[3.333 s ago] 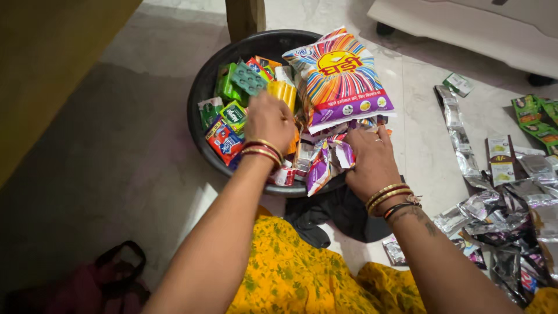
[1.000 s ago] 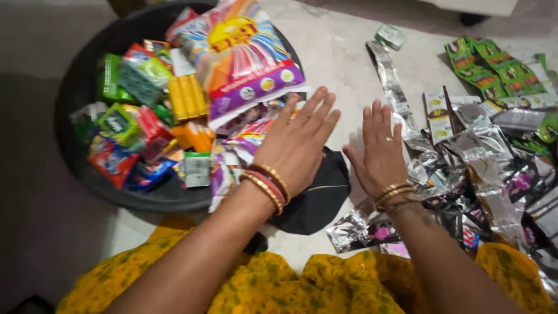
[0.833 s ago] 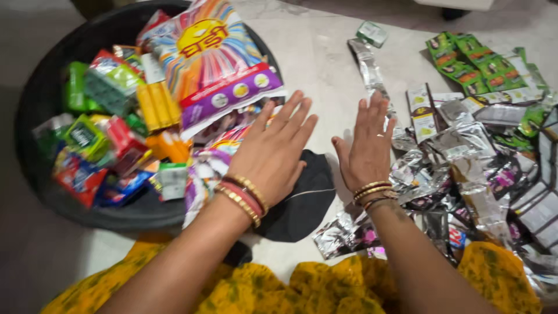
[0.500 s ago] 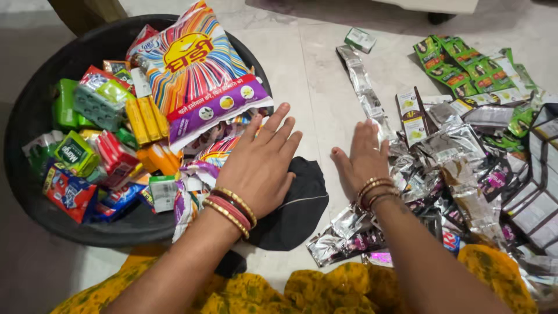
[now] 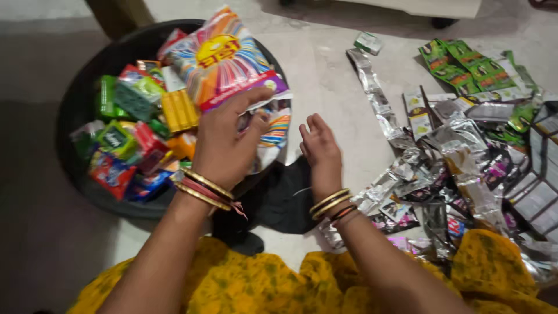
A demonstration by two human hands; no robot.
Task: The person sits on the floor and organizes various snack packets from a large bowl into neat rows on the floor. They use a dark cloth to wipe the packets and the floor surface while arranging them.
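Left hand, bangles at the wrist, is curled over the near right rim of the wide black round tub, its fingers closed on a small striped, glossy plastic packet that hangs over that rim beneath the large rainbow-striped detergent pouch. The thumb points up toward the pouch's purple lower edge. The hold looks like a pinch on the packet's upper part, though the fingertips are partly hidden.

That little packet looks light and limp, slick on its printed film, and likely to crumple or slide if squeezed in the middle; a sealed edge or corner seems the safer place to grip. The big pouch above it looks fuller and heavier and rests loosely on the heap, so it may shift when things under it are pulled.

Right hand hovers just beside the tub, palm turned toward the left one, fingers loosely half-curled and holding nothing, above a dark crumpled cloth on the pale tiled floor. Both forearms reach forward from a yellow patterned garment.

Along the floor's right side lie silver foil sachet strips and green sachets, well apart from the tub.
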